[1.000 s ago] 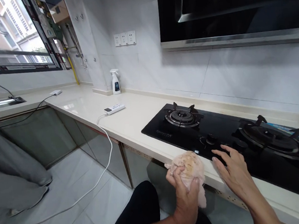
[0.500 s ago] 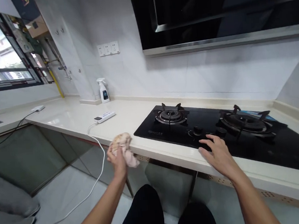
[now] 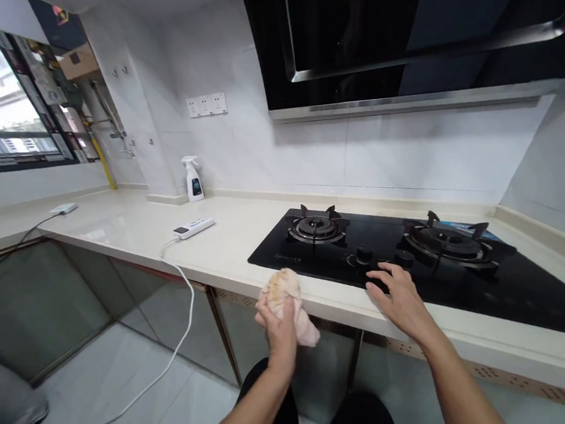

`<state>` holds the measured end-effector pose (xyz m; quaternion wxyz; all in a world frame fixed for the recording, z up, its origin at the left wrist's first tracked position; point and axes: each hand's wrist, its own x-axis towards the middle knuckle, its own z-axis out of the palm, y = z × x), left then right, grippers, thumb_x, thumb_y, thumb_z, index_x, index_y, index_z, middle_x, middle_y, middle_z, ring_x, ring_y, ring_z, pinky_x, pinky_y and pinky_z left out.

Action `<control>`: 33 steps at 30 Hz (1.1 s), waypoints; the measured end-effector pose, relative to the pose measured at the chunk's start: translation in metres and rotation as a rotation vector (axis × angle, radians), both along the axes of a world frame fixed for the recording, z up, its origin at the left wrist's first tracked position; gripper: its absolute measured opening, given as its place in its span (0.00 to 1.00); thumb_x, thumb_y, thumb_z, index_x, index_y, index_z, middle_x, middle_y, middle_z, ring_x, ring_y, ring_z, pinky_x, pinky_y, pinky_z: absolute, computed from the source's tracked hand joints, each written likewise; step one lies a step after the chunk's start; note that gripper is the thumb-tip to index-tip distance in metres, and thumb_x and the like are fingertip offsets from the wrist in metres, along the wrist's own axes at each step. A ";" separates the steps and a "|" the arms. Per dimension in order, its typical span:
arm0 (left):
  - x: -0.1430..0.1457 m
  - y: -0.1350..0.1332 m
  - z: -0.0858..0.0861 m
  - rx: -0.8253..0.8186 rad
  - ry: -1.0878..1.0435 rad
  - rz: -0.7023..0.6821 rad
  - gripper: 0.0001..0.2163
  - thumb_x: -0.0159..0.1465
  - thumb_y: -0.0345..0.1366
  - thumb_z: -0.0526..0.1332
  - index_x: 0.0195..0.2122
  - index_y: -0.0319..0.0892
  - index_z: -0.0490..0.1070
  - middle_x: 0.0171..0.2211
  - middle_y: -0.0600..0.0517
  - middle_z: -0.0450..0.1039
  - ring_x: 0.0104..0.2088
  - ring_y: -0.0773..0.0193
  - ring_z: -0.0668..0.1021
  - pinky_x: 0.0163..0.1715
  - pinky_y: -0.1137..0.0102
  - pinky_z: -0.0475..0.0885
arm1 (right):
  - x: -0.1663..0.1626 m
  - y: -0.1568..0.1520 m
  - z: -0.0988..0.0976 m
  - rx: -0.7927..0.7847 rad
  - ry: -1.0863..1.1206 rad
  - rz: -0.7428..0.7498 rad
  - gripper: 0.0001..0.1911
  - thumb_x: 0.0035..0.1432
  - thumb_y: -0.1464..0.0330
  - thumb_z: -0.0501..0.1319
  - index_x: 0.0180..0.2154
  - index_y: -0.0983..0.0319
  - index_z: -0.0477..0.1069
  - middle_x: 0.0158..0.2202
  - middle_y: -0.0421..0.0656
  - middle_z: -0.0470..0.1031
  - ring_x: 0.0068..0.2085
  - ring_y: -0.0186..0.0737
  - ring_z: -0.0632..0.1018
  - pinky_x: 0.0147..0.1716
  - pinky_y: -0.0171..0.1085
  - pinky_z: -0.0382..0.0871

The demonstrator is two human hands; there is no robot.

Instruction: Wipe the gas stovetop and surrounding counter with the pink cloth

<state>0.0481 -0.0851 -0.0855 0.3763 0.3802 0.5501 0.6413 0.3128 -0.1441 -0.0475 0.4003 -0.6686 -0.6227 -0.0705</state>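
My left hand [image 3: 280, 329] is closed round a crumpled, pale pink cleaning cloth [image 3: 284, 288] with yellowish stains. The cloth lies against the front edge of the cream countertop [image 3: 226, 251], and one end droops over it. On the front edge of the black gas stove [image 3: 312, 266], my right hand [image 3: 398, 294] rests with its fingers spread and nothing in them. Just beyond those fingertips are a stove knob [image 3: 403, 258] and a second knob [image 3: 363, 255]. The left burner [image 3: 316, 227] and right burner [image 3: 450, 242] carry black pan supports.
A white power strip [image 3: 194, 228] trails its cable [image 3: 188, 314] over the counter edge to the floor. Against the wall stands a white spray bottle [image 3: 193, 180]. A black range hood [image 3: 345, 32] overhangs the stove. Grey fabric [image 3: 8, 398] shows at lower left.
My left hand has slid the cloth rightward along the counter's front edge, to below the stove's left corner. My right hand stays at the stove's front edge. The view has shifted slightly.
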 end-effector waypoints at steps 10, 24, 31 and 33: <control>0.085 -0.083 0.003 0.016 0.076 -0.821 0.22 0.55 0.38 0.68 0.51 0.41 0.70 0.51 0.43 0.64 0.56 0.50 0.74 0.64 0.55 0.68 | -0.006 -0.021 0.024 0.320 0.328 0.011 0.25 0.71 0.50 0.51 0.43 0.60 0.78 0.51 0.51 0.73 0.55 0.48 0.74 0.59 0.52 0.67; 0.056 -0.010 0.093 0.579 0.654 -1.087 0.33 0.64 0.41 0.62 0.71 0.49 0.58 0.70 0.42 0.58 0.70 0.47 0.62 0.72 0.46 0.54 | -0.081 -0.047 0.032 0.207 0.044 0.050 0.23 0.73 0.57 0.50 0.64 0.56 0.65 0.63 0.50 0.67 0.64 0.50 0.68 0.63 0.55 0.62; 0.002 0.025 0.108 0.467 0.702 -1.098 0.27 0.66 0.51 0.58 0.63 0.45 0.68 0.67 0.45 0.65 0.67 0.51 0.68 0.69 0.55 0.63 | -0.093 -0.023 0.023 0.023 -0.083 -0.026 0.41 0.58 0.41 0.66 0.66 0.52 0.63 0.68 0.53 0.61 0.67 0.63 0.64 0.64 0.63 0.57; -0.001 0.038 0.112 0.449 0.700 -0.915 0.25 0.66 0.54 0.56 0.58 0.45 0.72 0.61 0.46 0.73 0.62 0.51 0.74 0.62 0.58 0.71 | -0.093 -0.023 0.017 0.072 -0.107 -0.041 0.45 0.50 0.42 0.71 0.63 0.53 0.65 0.67 0.54 0.62 0.66 0.63 0.64 0.64 0.64 0.56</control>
